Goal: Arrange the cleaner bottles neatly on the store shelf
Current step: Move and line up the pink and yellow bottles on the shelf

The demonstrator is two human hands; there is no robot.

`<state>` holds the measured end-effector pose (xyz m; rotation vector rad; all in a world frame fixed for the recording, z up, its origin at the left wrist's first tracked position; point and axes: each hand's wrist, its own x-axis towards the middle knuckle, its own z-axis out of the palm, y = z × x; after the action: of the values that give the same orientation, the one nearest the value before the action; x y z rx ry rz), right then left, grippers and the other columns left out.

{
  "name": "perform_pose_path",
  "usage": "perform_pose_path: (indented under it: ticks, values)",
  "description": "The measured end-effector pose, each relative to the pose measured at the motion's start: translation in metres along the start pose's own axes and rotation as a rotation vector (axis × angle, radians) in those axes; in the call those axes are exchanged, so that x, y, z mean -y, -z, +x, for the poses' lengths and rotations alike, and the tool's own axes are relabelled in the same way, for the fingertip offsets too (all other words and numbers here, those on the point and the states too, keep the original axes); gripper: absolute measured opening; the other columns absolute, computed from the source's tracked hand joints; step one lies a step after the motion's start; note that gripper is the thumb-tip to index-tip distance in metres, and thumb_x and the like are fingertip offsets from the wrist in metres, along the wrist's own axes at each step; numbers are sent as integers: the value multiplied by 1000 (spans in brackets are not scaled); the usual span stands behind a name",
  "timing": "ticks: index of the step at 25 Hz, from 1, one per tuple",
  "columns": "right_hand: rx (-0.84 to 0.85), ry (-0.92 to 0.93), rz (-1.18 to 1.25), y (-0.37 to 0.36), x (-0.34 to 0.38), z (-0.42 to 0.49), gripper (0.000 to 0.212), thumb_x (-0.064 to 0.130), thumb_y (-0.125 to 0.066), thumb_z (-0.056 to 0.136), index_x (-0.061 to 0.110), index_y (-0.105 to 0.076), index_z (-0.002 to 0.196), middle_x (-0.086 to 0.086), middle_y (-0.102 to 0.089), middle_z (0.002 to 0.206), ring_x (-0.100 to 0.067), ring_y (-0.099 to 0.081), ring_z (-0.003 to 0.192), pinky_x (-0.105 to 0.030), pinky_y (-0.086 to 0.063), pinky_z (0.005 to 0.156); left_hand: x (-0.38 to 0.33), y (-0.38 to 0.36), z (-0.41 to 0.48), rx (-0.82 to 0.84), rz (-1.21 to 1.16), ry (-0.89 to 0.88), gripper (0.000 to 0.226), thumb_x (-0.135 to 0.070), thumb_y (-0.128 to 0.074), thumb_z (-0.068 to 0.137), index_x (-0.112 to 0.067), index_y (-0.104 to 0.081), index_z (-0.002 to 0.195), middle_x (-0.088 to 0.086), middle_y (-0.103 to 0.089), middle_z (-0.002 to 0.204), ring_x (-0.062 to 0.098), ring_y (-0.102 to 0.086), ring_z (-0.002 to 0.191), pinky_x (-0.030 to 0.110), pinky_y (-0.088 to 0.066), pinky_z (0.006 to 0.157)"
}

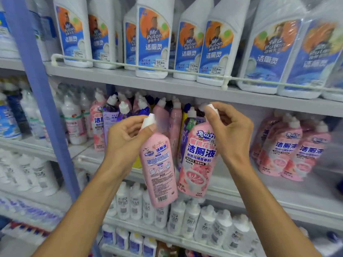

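Gripped at white cap [148,120] by left hand [128,134]: pink bottle [157,169], tilted, barcode side out. Gripped likewise by right hand [230,130]: second bottle [198,160], pink, front label out. Both up off the shelf [241,184], side by side.

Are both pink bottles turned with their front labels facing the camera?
No, the pink bottle in the left hand shows its back with a barcode; the second pink bottle, in the right hand, shows its front label.
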<state>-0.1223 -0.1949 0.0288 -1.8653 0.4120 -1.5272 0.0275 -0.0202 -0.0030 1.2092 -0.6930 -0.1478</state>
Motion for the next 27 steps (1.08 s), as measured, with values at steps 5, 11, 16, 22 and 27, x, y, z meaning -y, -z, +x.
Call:
perform_pose_path:
  ticks: [5, 11, 16, 22, 27]
  values:
    - [-31, -76, -11, 51, -25, 5, 19, 33, -74, 92, 18, -78, 104, 6, -78, 91, -16, -73, 86, -30, -59, 81, 9, -57, 10, 114, -52, -12, 24, -10, -78, 86, -20, -75, 107, 3, -78, 106, 21, -73, 102, 40, -59, 91]
    - [-67, -115, -35, 102, -65, 19, 21, 33, -72, 94, 17, -76, 108, 6, -77, 96, -11, -73, 92, -32, -60, 84, 19, -137, 14, 152, -90, -10, 27, -6, -82, 80, -24, -74, 98, -3, -79, 93, 9, -73, 88, 24, -58, 76]
    - [-28, -162, -27, 134, -101, 43, 23, 32, -74, 92, 17, -76, 110, 3, -78, 97, -13, -75, 94, -36, -60, 88, 32, -203, 19, 139, -91, 59, 27, -2, -84, 77, -26, -73, 85, -10, -78, 79, 6, -72, 77, 22, -57, 72]
    - [20, -215, 23, 164, -142, 57, 16, 20, -77, 90, 15, -76, 105, 9, -78, 95, -3, -72, 86, -21, -54, 77, 54, -264, 21, 116, -65, 124, 30, -1, -88, 70, -22, -74, 85, -7, -78, 78, 6, -72, 71, 22, -55, 67]
    - [60, -240, 123, 180, -159, 56, 17, 13, -77, 89, 22, -73, 103, 16, -78, 94, 0, -71, 91, -14, -53, 80, 71, -283, 22, 236, 19, 182, 24, -7, -89, 73, -20, -75, 89, -1, -79, 89, 12, -74, 81, 22, -58, 73]
